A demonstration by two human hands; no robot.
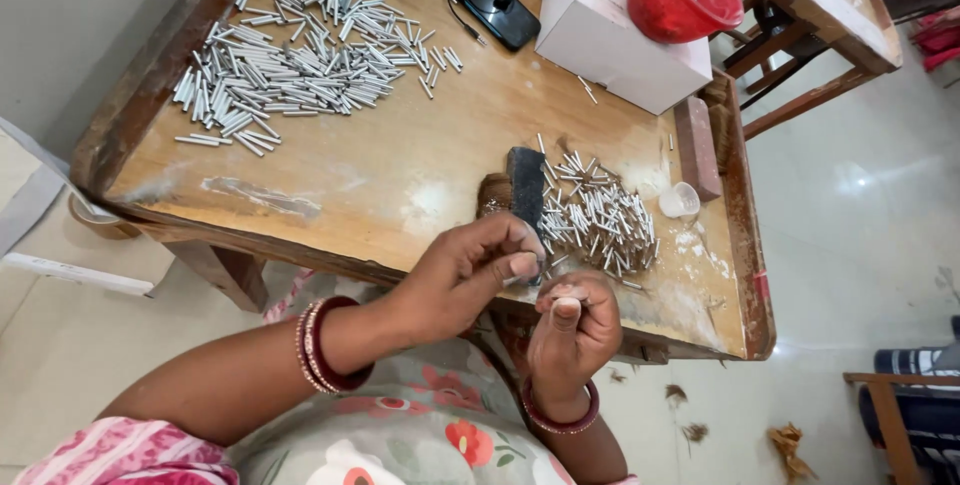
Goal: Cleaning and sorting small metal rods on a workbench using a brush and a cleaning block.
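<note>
Both hands work at the near edge of the wooden bench. The left hand pinches one small silver tube between thumb and fingers. The right hand is clenched, with the thumb pressed on top; what it grips I cannot tell. There are two piles of tubes, too many to count: a small pile near the right edge and a large pile at the far left corner. One red bowl with tubes inside stands on one white box. The floor is pale tile.
</note>
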